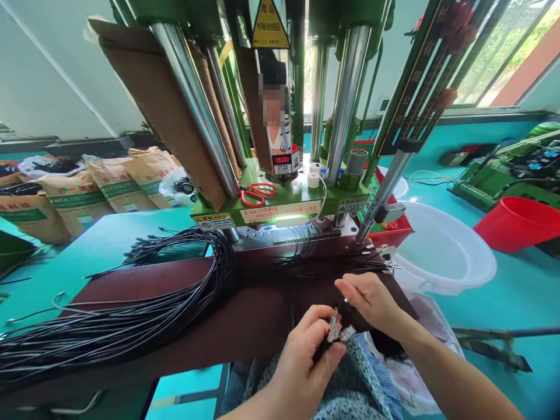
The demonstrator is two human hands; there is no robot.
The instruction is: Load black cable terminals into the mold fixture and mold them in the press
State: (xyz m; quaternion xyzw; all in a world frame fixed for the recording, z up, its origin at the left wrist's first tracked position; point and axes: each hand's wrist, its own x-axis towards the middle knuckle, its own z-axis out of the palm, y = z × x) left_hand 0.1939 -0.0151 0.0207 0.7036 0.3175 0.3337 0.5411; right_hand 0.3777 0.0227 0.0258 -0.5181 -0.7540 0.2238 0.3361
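a green moulding press (280,198) stands ahead, a white plastic basin (441,245) to its right and a dark red mat (144,286) before it, under a great sheaf of black wires (109,332) fanned out to the left. just off the mat's near edge, the left hand (301,361) curls closed around a few wire ends, pinching their metal terminals (335,329) between thumb and fingers. the right hand (371,303) sits just beside, fingertips pressed together on a thin dark wire tip (345,302).
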